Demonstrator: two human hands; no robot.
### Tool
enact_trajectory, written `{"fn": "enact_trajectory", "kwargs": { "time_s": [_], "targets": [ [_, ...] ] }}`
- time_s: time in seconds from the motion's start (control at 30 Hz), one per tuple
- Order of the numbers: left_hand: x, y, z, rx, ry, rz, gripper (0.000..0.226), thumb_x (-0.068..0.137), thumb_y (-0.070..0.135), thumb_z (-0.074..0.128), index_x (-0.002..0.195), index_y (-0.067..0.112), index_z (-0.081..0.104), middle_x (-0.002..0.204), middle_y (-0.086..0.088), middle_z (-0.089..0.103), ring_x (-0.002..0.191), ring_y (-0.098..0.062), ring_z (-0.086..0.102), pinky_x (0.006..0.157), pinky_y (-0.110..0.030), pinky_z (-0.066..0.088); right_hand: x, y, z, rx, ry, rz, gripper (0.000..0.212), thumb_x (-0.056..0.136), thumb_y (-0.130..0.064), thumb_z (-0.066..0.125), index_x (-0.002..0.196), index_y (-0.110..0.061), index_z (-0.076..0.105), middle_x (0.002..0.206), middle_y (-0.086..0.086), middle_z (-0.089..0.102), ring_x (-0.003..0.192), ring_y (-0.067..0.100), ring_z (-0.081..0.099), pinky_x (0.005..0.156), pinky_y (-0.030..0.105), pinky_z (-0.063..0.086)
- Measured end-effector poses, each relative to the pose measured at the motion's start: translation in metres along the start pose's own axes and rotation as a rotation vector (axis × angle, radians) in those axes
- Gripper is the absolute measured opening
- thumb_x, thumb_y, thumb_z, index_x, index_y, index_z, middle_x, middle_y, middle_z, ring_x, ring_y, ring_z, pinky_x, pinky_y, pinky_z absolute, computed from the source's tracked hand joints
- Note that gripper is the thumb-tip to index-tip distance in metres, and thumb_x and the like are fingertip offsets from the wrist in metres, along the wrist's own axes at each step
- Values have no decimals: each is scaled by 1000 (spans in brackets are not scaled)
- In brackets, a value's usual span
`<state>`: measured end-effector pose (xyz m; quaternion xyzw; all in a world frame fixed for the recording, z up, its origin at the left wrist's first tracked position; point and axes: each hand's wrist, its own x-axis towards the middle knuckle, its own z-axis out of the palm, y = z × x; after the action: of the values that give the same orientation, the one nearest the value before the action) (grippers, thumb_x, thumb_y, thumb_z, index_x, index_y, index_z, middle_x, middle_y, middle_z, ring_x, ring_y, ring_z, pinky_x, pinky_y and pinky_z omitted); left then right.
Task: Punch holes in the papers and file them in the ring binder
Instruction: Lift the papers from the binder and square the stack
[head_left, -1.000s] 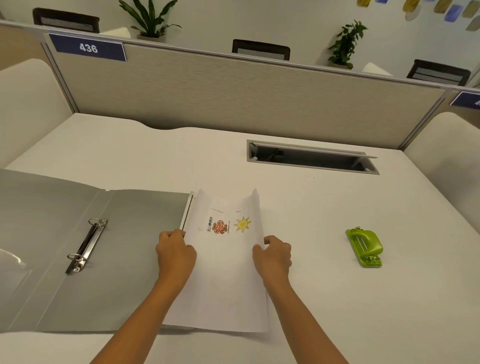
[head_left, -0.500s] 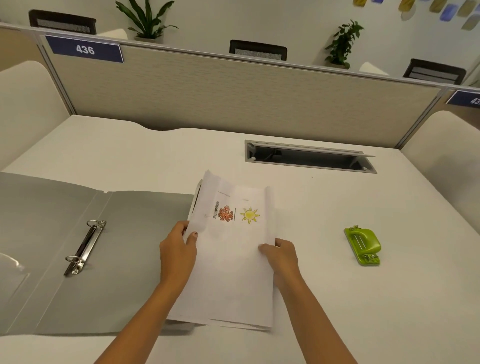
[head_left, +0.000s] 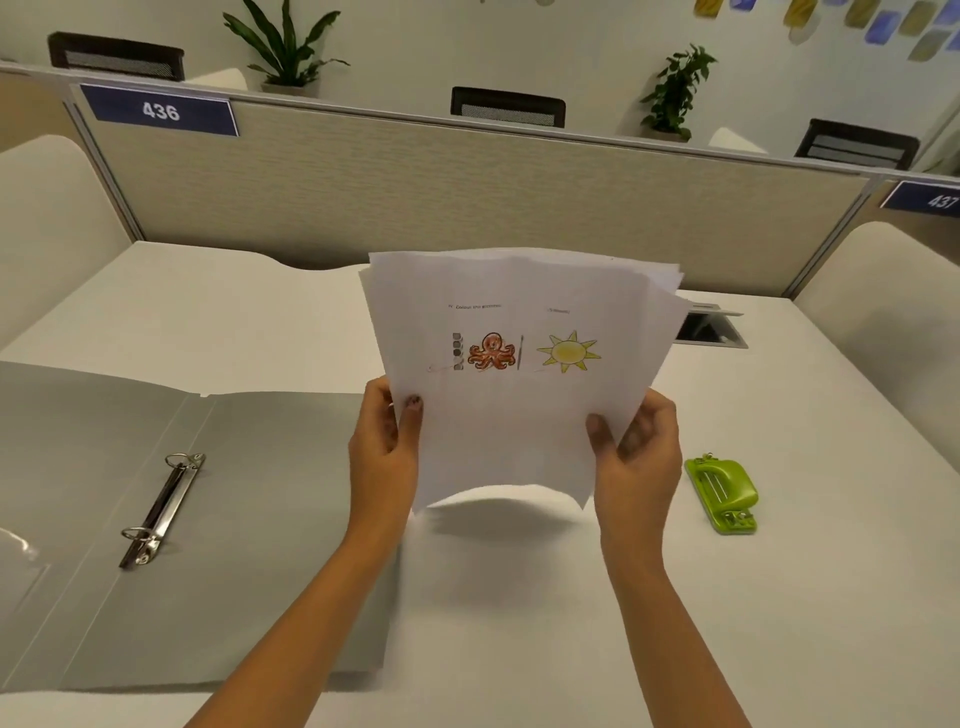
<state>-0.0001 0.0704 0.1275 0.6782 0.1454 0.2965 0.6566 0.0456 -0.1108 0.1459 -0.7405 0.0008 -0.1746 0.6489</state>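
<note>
Holding the stack of papers (head_left: 519, 415) up off the table (head_left: 519, 623), I grip its left edge with my left hand (head_left: 384, 457) and its right edge with my right hand (head_left: 639, 457), thumbs on the front sheet with its orange octopus and yellow sun. The stack hangs just right of the ring binder (head_left: 260, 493), which lies open and flat. The green hole punch (head_left: 723, 493) sits further right of the binder, beyond my right hand

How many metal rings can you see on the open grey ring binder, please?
2. On the open grey ring binder, one silver metal ring stands at the far end of the dark spine bar and a second ring at its near end; neither is hidden.
</note>
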Motion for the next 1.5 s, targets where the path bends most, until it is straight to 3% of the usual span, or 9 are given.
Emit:
{"fn": "enact_trajectory", "kwargs": {
  "time_s": [0.07,0.2,0.3,0.53,0.8,1.03,1.23,1.4,1.5],
  "targets": [
    [-2,3,6,-39,-15,7,22,97,30,45,111,14,51,97,8,65,87,-6,65,71,-18,55,-2,1,-3,-3,-15,-24,34,87,-13,66,116,-19,51,112,0,66,100,14,66,82,27,58],
    [-6,1,12,-68,-65,10,29,95,33,42,116,15,50,102,12,66,92,-4,65,74,-19,56,-8,8,-6,52,-21,20,30,87,-23,65,106,-41,49,103,-13,63,96,6,62,72,20,55],
    [-9,2,15,-69,-89,6,24,96,32,39,112,19,52,102,9,66,91,-5,66,73,-22,57,-10,8,-6,85,-14,55,26,93,-26,54,114,-39,44,108,-9,60,99,6,60,73,18,54],
    [-10,5,20,-68,-83,8,24,95,37,37,111,23,46,98,18,65,91,-5,66,69,-27,59,-12,2,-7,125,-38,-29,17,95,-25,46,100,-41,45,104,-22,57,89,-13,60,68,7,52],
    [-14,1,22,-30,-82,-6,18,97,37,39,109,31,51,100,14,66,93,-11,65,79,-46,58,-14,8,-7,139,-50,1,18,100,-23,37,98,-39,46,102,-19,60,87,-12,61,67,9,52],
    [-16,-9,24,-18,-106,-47,21,92,40,40,109,50,48,103,28,64,99,-1,63,82,-34,58,-17,20,-7,107,-48,54,16,99,-25,36,99,-39,45,103,-17,57,91,-3,59,63,5,50],
    [-17,-23,23,65,-78,-11,27,96,36,39,122,29,40,111,16,62,95,1,64,72,-19,57,-18,35,-6,56,-27,70,17,101,-19,35,102,-33,45,103,-13,59,93,0,59,67,6,50],
    [-9,-24,19,137,-47,-21,12,99,24,45,101,20,56,92,10,66,77,4,63,62,-10,50,-9,42,-13,-21,-29,45,6,100,-15,43,100,-12,48,90,-2,61,74,-5,59,60,7,47],
    [-5,-26,16,138,-23,-75,16,99,25,47,95,16,59,86,3,67,72,-3,61,63,-18,51,-1,41,-19,-50,-40,57,10,94,-22,57,101,-15,56,90,-6,66,75,4,64,61,10,49]
  ]
}}
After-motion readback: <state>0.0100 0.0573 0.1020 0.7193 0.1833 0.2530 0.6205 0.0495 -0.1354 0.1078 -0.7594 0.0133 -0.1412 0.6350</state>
